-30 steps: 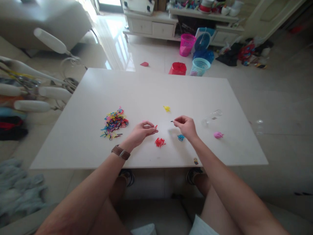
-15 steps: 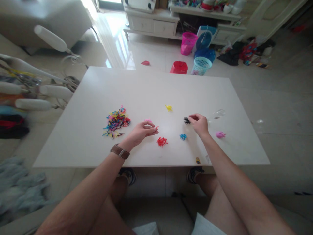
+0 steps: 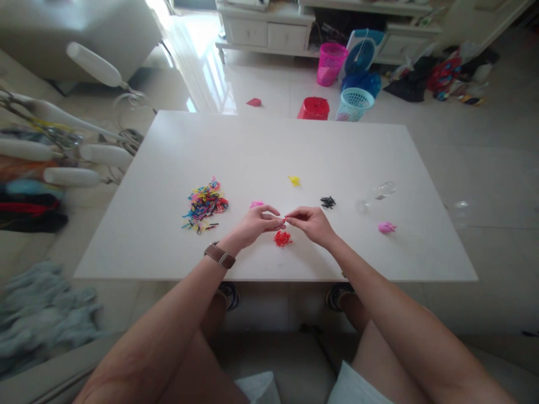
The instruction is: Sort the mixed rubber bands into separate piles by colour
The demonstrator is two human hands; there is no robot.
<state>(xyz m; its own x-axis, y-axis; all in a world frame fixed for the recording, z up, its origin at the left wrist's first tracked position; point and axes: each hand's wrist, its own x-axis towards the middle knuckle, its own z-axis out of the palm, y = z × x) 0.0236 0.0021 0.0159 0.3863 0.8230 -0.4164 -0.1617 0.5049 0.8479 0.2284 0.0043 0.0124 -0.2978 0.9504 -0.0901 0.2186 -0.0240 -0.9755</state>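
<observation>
My left hand [image 3: 252,227], with a brown watch strap at the wrist, pinches a small red rubber band [image 3: 284,220]. The closed fingertips of my right hand [image 3: 314,225] meet it there. Just below them lies a pile of red rubber bands [image 3: 282,239]. A black pile [image 3: 327,202] sits right of my right hand, a yellow one [image 3: 294,180] farther back, and a pink one [image 3: 256,204] partly behind my left hand. A large mixed-colour heap [image 3: 206,205] spreads out at the left. The blue pile is hidden by my right hand or forearm.
On the white table [image 3: 236,146], a clear plastic bottle [image 3: 379,193] lies at the right, near a pink lump [image 3: 386,227]. Beyond the far edge stand a red bin [image 3: 314,108] and a light blue basket [image 3: 354,105]. White lamp arms [image 3: 95,64] reach in at the left.
My right hand has left the black pile and moved left to meet my left hand above the red pile. The blue pile has become covered. The view has shifted slightly.
</observation>
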